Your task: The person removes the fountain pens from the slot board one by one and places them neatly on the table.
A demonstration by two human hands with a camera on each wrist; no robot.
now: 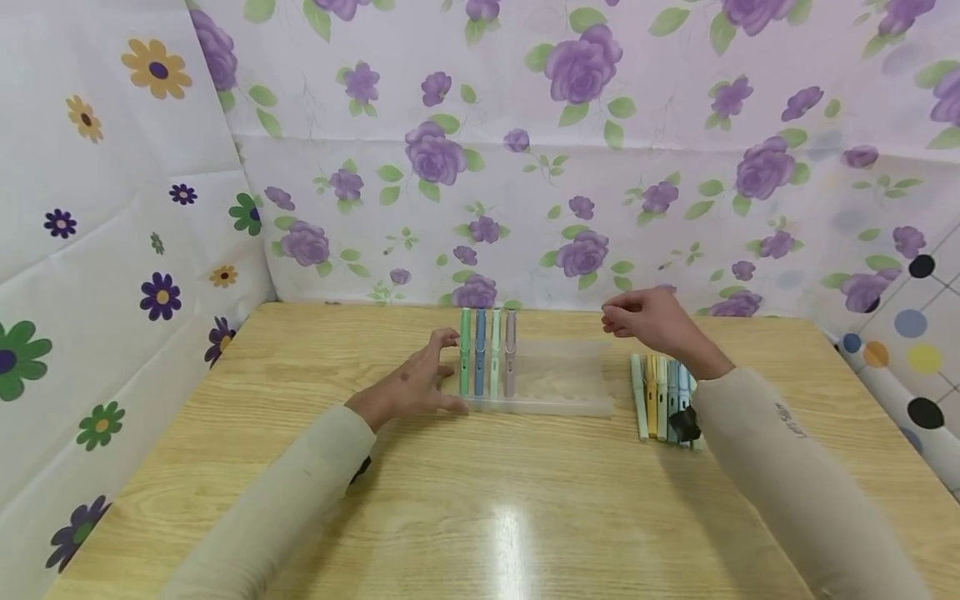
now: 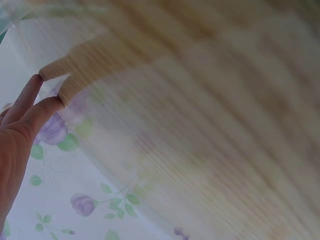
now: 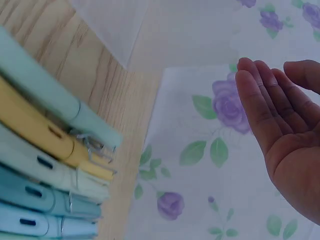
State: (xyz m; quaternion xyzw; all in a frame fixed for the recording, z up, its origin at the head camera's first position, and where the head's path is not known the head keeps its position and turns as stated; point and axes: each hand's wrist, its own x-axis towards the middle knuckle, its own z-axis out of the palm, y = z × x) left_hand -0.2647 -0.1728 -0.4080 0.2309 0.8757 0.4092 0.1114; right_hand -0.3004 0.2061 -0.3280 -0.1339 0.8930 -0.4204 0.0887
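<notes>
Resting on the wooden table [image 1: 480, 500], the left hand [image 1: 411, 385] is sitting w/ fingers spread and straight, fingertips touching the left edge of a clear plastic tray [image 1: 558, 379], not gripping anything. Tray is lying around the middle of the table, toward 12 o'clock from the person. Four pens are lying in its left part, side by side, running 12 to 6: a green pen [image 1: 465, 360], a blue pen [image 1: 480, 358], a light green pen [image 1: 495, 360] and a grey-brown pen [image 1: 510, 360]. Left hand is at 9 o'clock of them, right next to the green one.

Right hand [image 1: 651, 321] is hovering above the table at about 1 o'clock from the tray, fingers loosely together and relaxed, holding nothing; the right wrist view is showing the palm [image 3: 290, 150] open and empty.

Below that hand, at 3 o'clock of the tray, a row of loose pens [image 1: 663, 396] is lying on the wood, touching each other: pale green, yellow, pale mint, then a couple of blue-ish ones, partly hidden by the right sleeve [image 1: 787, 467].

Left wrist view is too blurry to tell much, just fingers [image 2: 30, 112] and wood grain.

Floral cloth [image 1: 570, 150] is hanging all around the table.
</notes>
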